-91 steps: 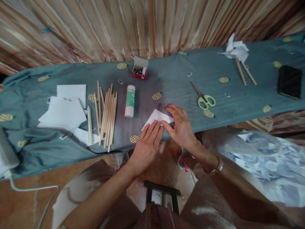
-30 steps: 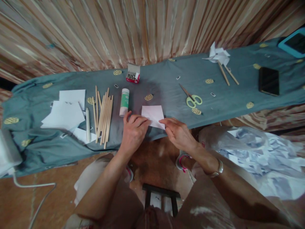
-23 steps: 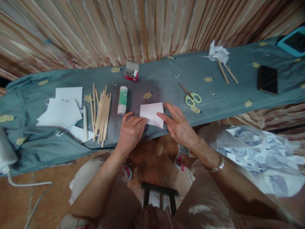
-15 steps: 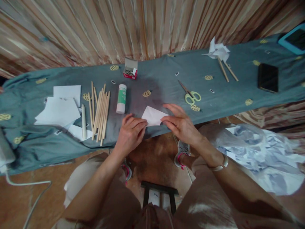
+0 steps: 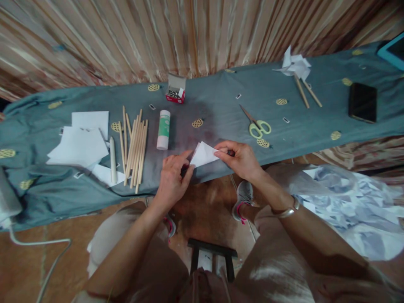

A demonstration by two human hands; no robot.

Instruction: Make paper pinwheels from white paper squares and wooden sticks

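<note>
A folded piece of white paper [image 5: 203,155] lies at the table's front edge between my hands. My left hand [image 5: 174,174] pinches its left corner between thumb and fingers. The right corner is gripped by my right hand [image 5: 237,158], thumb and index finger closed on it. Just beyond my left hand stands or lies a white glue stick with a green label [image 5: 163,129]. Scissors with light green handles [image 5: 259,127] rest beyond my right hand, blades pointing away.
Left are wooden sticks [image 5: 136,153], a whitish rod [image 5: 112,160] and paper sheets [image 5: 77,147]. Behind is a small open red box [image 5: 176,96] of metal pieces. Right are paper pinwheels [image 5: 295,66] and a dark phone [image 5: 362,102]. A bag of paper scraps [image 5: 356,210] sits below.
The paper between my hands has turned slightly and now shows overlapping folded layers with a narrower outline. My right fingers have curled in. The view has shifted slightly.
</note>
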